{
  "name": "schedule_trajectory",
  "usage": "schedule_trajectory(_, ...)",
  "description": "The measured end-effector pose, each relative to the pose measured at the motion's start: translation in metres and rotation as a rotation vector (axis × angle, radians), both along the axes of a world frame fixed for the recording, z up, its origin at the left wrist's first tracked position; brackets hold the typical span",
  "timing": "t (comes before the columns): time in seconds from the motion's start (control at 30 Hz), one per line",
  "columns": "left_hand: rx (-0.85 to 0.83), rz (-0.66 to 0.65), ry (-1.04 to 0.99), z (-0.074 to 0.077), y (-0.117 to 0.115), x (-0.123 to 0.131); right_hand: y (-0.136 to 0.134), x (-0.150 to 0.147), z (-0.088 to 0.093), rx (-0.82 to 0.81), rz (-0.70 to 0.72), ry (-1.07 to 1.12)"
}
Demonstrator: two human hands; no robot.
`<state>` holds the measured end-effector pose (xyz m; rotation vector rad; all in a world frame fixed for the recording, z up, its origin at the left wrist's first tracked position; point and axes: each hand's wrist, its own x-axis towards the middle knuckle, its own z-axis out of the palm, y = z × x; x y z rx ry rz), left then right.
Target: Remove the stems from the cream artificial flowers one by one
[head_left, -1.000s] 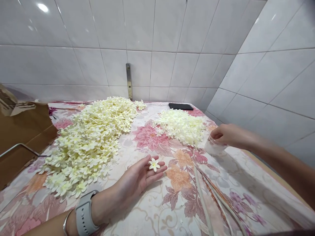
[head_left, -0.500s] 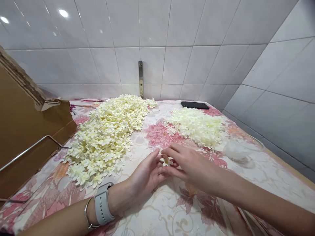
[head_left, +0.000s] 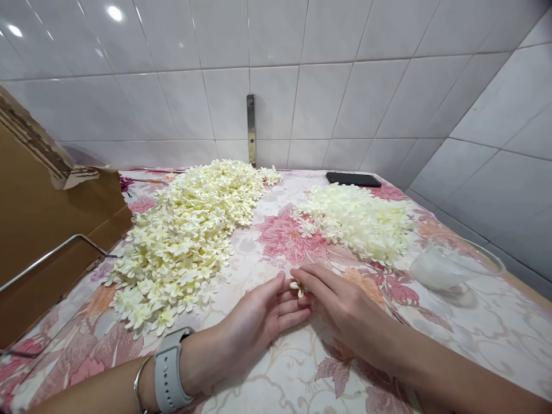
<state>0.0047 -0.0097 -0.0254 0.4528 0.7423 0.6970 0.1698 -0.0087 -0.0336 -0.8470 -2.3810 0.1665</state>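
Observation:
My left hand (head_left: pixel 269 307) rests palm up above the cloth, its fingers stretched toward the right and its thumb raised apart from them. At its fingertips, my right hand (head_left: pixel 338 299) pinches a small cream-white artificial-looking flower (head_left: pixel 297 286), seen partly edge-on. The right fingers hide some of that flower. A large heap of similar pale yellow-white flowers (head_left: pixel 190 230) lies to the left, beyond my left wrist. Another pile of whiter flowers (head_left: pixel 357 218) spreads farther back on the right.
A black phone (head_left: pixel 353 180) lies by the tiled wall (head_left: pixel 276 103). On the right sits a clear container (head_left: pixel 448 267) with whitish contents. A cardboard box (head_left: pixel 60 230) and a bent metal rod (head_left: pixel 43 261) stand at the left. A floral tablecloth (head_left: pixel 280 374) covers the table.
The flower has turned from facing me to partly edge-on in my right fingers. My left fingers have straightened out somewhat. The view has shifted slightly.

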Motion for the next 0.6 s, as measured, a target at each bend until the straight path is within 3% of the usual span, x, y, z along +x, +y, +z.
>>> schedule_trajectory(0.13,0.028,-0.046,-0.029,-0.002,-0.002,-0.001,-0.002,-0.001,0.0,-0.033,0.04,0.066)
schedule_trajectory(0.4,-0.031,-0.03,-0.073,-0.007,0.0,-0.002,0.0,-0.007,-0.009,0.031,-0.046,0.126)
schedule_trajectory(0.6,0.049,-0.013,-0.058,-0.003,0.001,-0.001,-0.001,-0.003,-0.01,-0.164,-0.048,-0.038)
